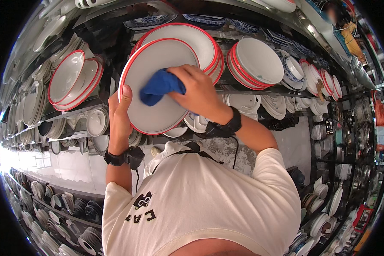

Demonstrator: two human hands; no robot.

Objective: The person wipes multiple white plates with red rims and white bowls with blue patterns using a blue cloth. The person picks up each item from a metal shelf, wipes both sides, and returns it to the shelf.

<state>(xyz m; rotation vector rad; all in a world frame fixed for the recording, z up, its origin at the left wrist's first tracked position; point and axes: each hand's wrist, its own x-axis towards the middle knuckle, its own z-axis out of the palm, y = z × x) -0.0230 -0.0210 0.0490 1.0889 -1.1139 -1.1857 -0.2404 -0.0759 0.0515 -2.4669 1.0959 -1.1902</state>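
A large white plate with a red rim [160, 120] is held tilted up in front of my chest. My left hand [121, 116] grips its left edge, thumb over the rim and the other fingers behind it. My right hand [195, 89] presses a bunched blue cloth [161, 86] against the middle of the plate's face. Right behind this plate, a stack of similar red-rimmed plates [182, 33] leans on the shelf and is partly covered by it.
White red-rimmed bowls [259, 60] are stacked on the shelf to the right. Oval red-rimmed dishes [67, 78] stand at the left. Blue-patterned dishes [204, 20] line the back. Lower shelves carry white crockery [97, 121]. A person in yellow [350, 38] appears at the far upper right.
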